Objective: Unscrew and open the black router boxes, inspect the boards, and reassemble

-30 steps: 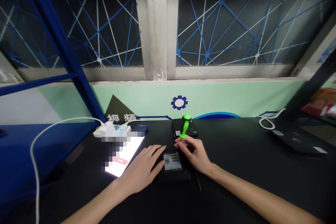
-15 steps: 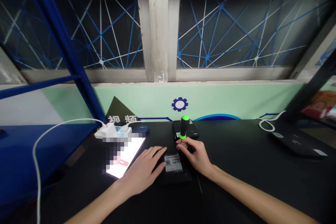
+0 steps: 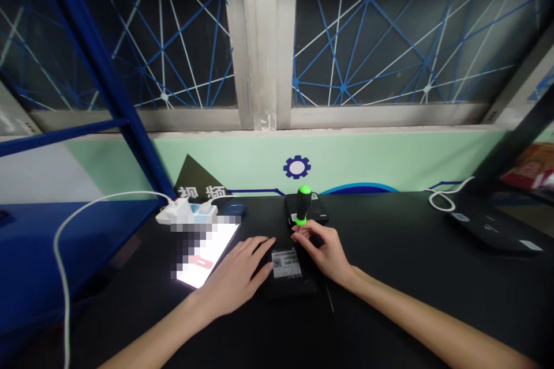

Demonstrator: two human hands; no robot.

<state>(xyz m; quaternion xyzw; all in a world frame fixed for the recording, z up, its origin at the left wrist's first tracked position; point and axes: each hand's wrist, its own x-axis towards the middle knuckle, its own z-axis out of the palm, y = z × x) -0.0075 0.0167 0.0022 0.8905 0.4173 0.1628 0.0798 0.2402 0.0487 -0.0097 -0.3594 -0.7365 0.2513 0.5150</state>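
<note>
A black flat device (image 3: 291, 288) with a white printed label (image 3: 286, 263) lies on the black table in front of me. My left hand (image 3: 240, 271) rests along its left side, fingers stretched out, with the thumb by the label. Fingertips of my right hand (image 3: 324, 249) pinch a screwdriver (image 3: 303, 204) low down, below its black and green handle. The screwdriver stands nearly upright over the device's far right part. Its tip is hidden by my fingers, so I cannot tell what it touches.
Behind the screwdriver sits a second black device (image 3: 318, 207). Left of my hand lies a lit phone or tablet (image 3: 212, 251), partly blurred out. A white power strip (image 3: 163, 216) with plugs and a cable (image 3: 60, 253) is further back. Another black device (image 3: 493, 233) lies at right.
The view has tilted slightly, so everything sits a little higher in the picture. Both hands and the upright screwdriver keep nearly the same places on the device.
</note>
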